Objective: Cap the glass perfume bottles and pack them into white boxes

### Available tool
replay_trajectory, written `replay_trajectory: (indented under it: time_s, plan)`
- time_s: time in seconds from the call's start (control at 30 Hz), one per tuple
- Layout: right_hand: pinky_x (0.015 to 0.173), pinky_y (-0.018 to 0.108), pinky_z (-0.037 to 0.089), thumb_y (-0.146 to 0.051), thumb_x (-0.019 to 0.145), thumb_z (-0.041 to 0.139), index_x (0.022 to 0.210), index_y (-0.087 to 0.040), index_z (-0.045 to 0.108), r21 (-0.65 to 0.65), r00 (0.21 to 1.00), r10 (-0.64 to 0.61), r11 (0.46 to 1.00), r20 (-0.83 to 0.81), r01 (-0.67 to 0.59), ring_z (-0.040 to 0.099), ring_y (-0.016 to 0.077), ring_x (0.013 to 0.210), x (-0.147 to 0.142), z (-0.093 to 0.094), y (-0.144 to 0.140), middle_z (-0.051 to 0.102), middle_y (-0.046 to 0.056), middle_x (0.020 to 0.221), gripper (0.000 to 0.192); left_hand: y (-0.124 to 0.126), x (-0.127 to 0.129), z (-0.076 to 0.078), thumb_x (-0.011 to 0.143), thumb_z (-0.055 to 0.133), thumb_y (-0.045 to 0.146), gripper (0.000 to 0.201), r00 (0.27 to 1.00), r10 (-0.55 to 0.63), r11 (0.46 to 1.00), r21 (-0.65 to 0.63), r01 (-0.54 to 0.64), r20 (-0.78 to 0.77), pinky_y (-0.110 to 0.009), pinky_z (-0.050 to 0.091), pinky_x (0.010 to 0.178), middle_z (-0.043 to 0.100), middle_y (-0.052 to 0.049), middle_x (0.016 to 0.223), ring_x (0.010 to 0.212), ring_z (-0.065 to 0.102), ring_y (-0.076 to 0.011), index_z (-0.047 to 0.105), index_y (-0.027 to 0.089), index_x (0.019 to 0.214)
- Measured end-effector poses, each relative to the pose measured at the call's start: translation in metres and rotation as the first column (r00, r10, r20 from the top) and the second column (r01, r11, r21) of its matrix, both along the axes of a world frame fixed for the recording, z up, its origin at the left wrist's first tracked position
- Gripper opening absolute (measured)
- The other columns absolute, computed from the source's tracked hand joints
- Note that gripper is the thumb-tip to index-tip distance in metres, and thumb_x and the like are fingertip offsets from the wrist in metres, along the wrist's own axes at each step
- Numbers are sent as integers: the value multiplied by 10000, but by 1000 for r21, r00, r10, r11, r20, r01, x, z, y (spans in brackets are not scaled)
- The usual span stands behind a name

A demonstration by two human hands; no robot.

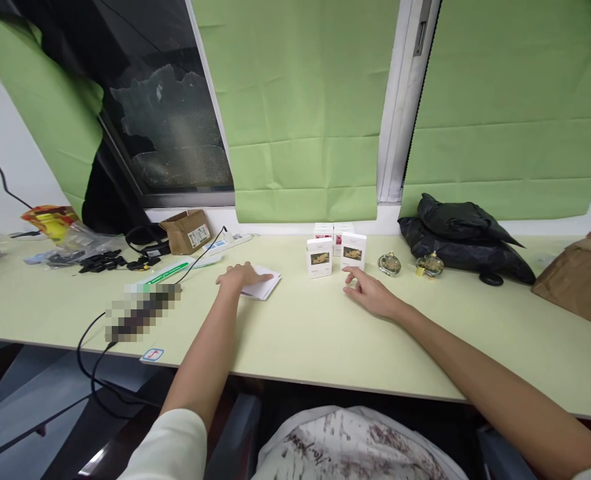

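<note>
Left hand (238, 275) is lying flat, fingers spread, pinning the flat carton (261, 285) to the bench (300, 333), while right hand (370, 293), open and empty, is reaching beside the boxes (336, 254).

Both arms outstretched, left hand (238, 276) flat, right hand (370, 293) relaxed.

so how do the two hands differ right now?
The left hand lies palm down on a small white paper; the right hand rests on the bare table, touching no paper. The right hand is beside the white boxes; the left is farther from them. Both are open and empty.
</note>
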State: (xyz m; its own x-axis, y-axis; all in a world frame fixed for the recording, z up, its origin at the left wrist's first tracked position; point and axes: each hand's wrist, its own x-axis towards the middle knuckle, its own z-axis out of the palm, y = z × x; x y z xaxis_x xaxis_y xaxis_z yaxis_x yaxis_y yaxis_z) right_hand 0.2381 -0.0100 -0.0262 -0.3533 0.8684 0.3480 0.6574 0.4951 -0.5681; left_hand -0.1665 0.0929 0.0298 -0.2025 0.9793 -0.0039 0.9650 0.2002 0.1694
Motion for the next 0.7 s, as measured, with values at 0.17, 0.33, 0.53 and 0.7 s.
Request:
replay_trajectory:
  time_s: [0.17,0.33,0.53,0.7]
  plan:
    - [763,347,515,-395,994,542,1463,-302,424,10,1000,3,1000,7,-3,624,151,742,0,1,0,652,34,1205,493,2,37,-4,880,390,820,928,996,69,996,-48,-72,-65,-658,399,1066,483,-280,1553,1449,397,-472,479,149,1515]
    - [765,347,513,-401,995,540,1466,-303,422,-1,1000,2,1000,6,-2,618,149,737,0,1,-1,648,35,1203,495,3,39,-8,959,350,703,812,998,32,999,6,-31,-55,-638,362,1095,489,-284,1542,1448,399,-455,410,149,1551]
    - [751,344,511,-418,1001,532,1458,-309,429,-14,1000,-4,1000,7,4,614,154,742,1,3,-3,650,31,1192,481,6,28,-15,977,450,581,738,989,141,989,41,-139,-45,-604,400,1035,498,-328,1503,1422,419,-467,390,93,1526]
    - [755,351,516,-411,997,533,1456,-307,427,-14,1000,3,1000,6,-3,614,157,742,2,2,-2,648,35,1191,482,6,28,-17,959,571,447,707,991,130,981,150,-124,-31,-594,400,1056,504,-319,1473,1393,464,-455,344,106,1535]
